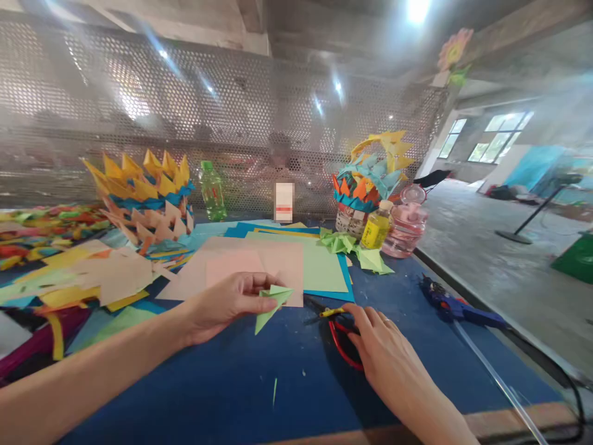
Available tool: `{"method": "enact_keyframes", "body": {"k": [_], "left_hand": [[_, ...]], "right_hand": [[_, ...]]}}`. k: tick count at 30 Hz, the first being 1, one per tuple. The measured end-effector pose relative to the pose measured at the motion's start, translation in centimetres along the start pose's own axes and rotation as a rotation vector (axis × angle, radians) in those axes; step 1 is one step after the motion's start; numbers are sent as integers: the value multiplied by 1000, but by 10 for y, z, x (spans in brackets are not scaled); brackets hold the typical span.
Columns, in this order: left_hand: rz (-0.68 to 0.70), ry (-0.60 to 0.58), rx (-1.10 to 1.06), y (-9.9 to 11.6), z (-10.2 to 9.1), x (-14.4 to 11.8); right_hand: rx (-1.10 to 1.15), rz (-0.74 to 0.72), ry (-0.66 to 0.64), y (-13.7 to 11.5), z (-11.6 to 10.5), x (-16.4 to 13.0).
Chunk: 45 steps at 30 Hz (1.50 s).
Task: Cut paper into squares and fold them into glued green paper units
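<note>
Blue table [287, 389], mesh wall behind; left fingers [259, 296] pinch green paper [273, 303]; right hand [384, 352] open on scissors [340, 337].

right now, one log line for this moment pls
left hand: holds folded green paper piece | right hand: on red scissors | surface: blue table | nearby: glue gun

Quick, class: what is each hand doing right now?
Left hand: closed, pinching a folded green paper piece.
Right hand: fingers resting on the red-handled scissors on the blue table; whether it has a grip on them cannot be told.
</note>
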<state>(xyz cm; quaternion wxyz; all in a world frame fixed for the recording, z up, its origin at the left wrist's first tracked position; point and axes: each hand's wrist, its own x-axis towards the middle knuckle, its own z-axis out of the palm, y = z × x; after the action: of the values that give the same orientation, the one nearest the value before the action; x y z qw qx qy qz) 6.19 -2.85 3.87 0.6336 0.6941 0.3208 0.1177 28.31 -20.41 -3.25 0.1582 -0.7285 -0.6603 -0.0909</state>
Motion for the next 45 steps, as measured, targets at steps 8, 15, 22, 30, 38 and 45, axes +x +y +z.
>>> {"method": "enact_keyframes", "body": {"k": [8,15,22,30,38,45], "left_hand": [[-20,-9,15,-16,-26,-11],[-8,63,-60,-33,-23,-8],[76,105,-169,-32,-16,-12],[250,52,-120,-53,-21,-11],[239,105,-82,-58,-22,-12],[184,156,-234,-52,-14,-13]], "right_hand": [[-181,270,79,42,-19,-9],[-389,416,63,51,-13,-13],[404,-42,-12,-36,-32,35],[805,-103,-356,-86,-18,100],[950,27,-402,-87,10,82],[997,27,-407,-91,9,79]]}}
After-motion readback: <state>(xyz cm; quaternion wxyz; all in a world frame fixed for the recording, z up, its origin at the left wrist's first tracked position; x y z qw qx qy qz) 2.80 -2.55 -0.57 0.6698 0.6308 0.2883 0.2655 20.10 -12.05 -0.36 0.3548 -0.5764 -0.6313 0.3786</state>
